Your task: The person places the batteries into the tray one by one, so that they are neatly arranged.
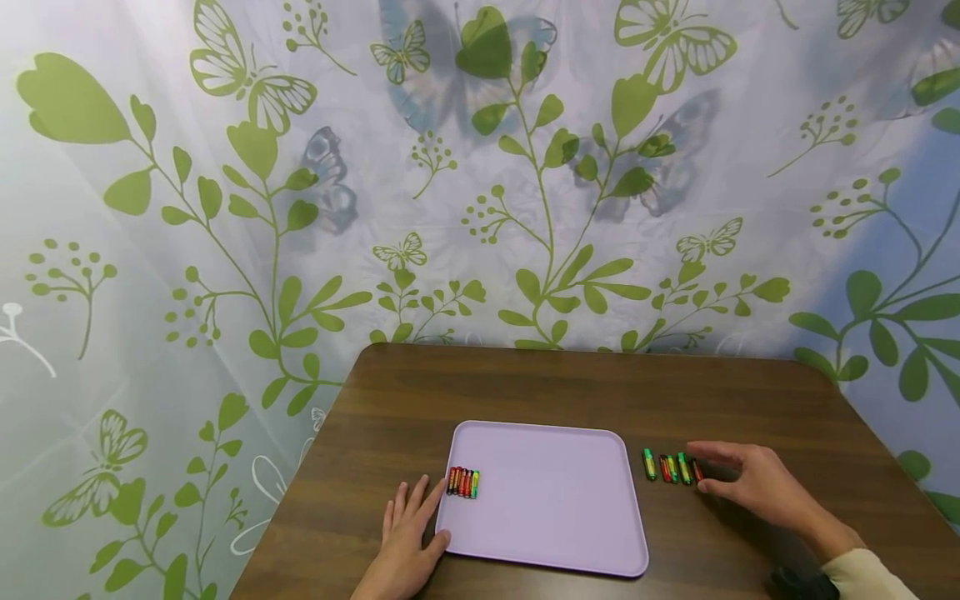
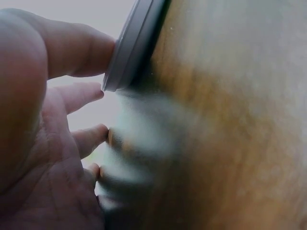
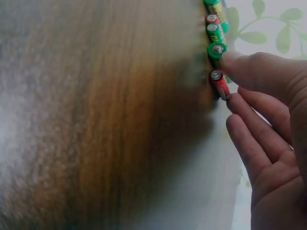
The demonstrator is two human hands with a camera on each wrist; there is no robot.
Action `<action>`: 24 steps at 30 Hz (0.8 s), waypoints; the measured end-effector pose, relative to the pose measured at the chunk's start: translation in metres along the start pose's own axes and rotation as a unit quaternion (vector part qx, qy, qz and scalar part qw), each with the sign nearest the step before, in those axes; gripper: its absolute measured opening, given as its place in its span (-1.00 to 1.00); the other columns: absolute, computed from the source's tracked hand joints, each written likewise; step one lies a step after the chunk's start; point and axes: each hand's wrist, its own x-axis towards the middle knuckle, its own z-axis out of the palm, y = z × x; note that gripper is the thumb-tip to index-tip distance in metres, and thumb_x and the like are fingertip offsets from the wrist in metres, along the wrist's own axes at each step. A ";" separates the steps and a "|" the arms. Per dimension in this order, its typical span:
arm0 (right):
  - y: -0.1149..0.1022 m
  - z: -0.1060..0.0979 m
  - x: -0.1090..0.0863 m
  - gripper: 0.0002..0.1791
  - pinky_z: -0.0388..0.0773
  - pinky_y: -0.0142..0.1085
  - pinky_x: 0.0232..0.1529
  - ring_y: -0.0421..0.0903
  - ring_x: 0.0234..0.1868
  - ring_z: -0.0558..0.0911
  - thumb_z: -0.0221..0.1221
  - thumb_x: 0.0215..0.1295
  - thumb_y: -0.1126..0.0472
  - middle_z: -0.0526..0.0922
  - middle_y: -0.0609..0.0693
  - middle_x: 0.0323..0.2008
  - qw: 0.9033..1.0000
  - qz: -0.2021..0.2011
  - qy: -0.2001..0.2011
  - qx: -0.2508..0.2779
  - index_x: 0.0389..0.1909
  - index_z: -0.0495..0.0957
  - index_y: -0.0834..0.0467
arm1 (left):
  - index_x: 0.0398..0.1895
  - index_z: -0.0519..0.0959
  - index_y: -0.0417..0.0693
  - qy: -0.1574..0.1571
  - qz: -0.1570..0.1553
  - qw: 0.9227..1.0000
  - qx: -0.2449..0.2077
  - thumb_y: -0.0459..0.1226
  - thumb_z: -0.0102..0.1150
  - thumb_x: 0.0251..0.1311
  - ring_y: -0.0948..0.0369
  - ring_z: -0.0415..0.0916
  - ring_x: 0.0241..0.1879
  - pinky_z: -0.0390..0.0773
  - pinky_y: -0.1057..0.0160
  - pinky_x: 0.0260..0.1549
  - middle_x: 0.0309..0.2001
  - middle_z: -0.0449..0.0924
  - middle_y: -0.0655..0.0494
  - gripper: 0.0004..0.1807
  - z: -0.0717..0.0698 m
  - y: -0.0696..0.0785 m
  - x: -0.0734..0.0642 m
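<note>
A row of several small cylindrical batteries, mostly red with a green one at the right end, lies at the left side of the lilac tray. Beside that tray edge my left hand is spread, its thumb touching the rim. Right of the tray, more green and red batteries lie on the table. My right hand is at the rightmost red battery, index finger by its far end and thumb by its near end. The thumb overlaps a green battery in the right wrist view.
The brown wooden table runs back to a curtain printed with green leaves and butterflies. A dark object sits by the right wrist, at the cream sleeve.
</note>
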 end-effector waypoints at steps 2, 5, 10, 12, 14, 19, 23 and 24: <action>0.001 0.002 0.000 -0.37 0.72 -0.43 -0.08 -0.34 -0.01 0.80 0.66 0.11 0.06 0.85 0.08 0.13 1.000 -0.002 0.003 -0.008 0.22 0.77 0.10 | 0.67 0.36 -0.04 0.004 0.002 1.000 -0.001 -0.29 0.31 0.37 -0.55 -0.38 0.69 -0.48 -0.57 0.54 0.70 0.06 -0.45 -0.22 0.000 0.000 0.000; 0.002 0.004 -0.001 -0.40 0.72 -0.43 -0.09 -0.36 -0.03 0.80 0.66 0.11 0.08 0.86 0.07 0.11 1.000 -0.006 0.009 -0.020 0.20 0.79 0.08 | 0.67 0.36 -0.04 0.001 -0.001 1.000 0.002 -0.28 0.32 0.37 -0.55 -0.37 0.69 -0.47 -0.58 0.53 0.70 0.06 -0.45 -0.21 0.000 0.000 0.001; 0.003 0.006 -0.003 -0.45 0.68 -0.52 -0.11 -0.35 -0.05 0.80 0.66 0.11 0.12 0.87 0.07 0.08 0.999 -0.019 0.038 -0.030 0.16 0.80 0.07 | 0.70 0.34 0.02 -0.008 -0.006 1.000 0.006 -0.26 0.32 0.39 -0.52 -0.39 0.71 -0.48 -0.58 0.54 0.73 0.04 -0.40 -0.20 -0.001 -0.001 0.002; 0.002 0.004 -0.003 -0.45 0.64 -0.59 -0.12 -0.37 -0.05 0.79 0.66 0.11 0.13 0.87 0.08 0.07 0.998 -0.023 0.049 -0.025 0.16 0.80 0.09 | 0.68 0.37 0.01 0.002 0.004 1.000 0.001 -0.26 0.33 0.37 -0.56 -0.37 0.69 -0.47 -0.60 0.52 0.71 0.06 -0.43 -0.21 0.000 -0.003 0.002; -0.001 0.003 -0.003 -0.46 0.61 -0.65 -0.13 -0.38 -0.04 0.79 0.65 0.12 0.15 0.87 0.10 0.07 0.998 -0.026 0.057 -0.014 0.16 0.80 0.11 | 0.66 0.39 0.01 0.018 0.016 1.000 -0.005 -0.27 0.33 0.34 -0.58 -0.33 0.67 -0.46 -0.60 0.52 0.68 0.10 -0.46 -0.21 0.002 -0.006 0.002; -0.016 0.005 0.000 -0.45 0.60 -0.68 -0.09 -0.35 -0.01 0.80 0.63 0.15 0.17 0.86 0.11 0.08 0.997 -0.041 0.065 0.011 0.18 0.78 0.17 | 0.68 0.37 0.11 0.035 0.035 0.999 0.000 -0.28 0.33 0.32 -0.59 -0.29 0.66 -0.43 -0.61 0.51 0.67 0.13 -0.47 -0.18 0.008 -0.018 0.004; -0.034 0.014 0.007 -0.47 0.65 -0.62 -0.07 -0.26 -0.03 0.84 0.64 0.14 0.17 0.88 0.04 0.06 0.996 -0.054 0.075 0.005 0.16 0.79 0.15 | 0.68 0.37 0.19 0.041 0.027 0.999 0.020 -0.27 0.33 0.35 -0.50 -0.27 0.71 -0.37 -0.57 0.55 0.70 0.16 -0.36 -0.19 0.012 -0.026 0.006; -0.039 0.017 0.009 -0.47 0.68 -0.57 -0.06 -0.24 -0.03 0.84 0.64 0.13 0.18 0.88 0.02 0.06 0.996 -0.056 0.076 0.004 0.15 0.80 0.14 | 0.68 0.37 0.18 0.043 0.028 0.998 0.020 -0.27 0.33 0.35 -0.49 -0.27 0.71 -0.36 -0.57 0.54 0.70 0.16 -0.35 -0.19 0.013 -0.027 0.006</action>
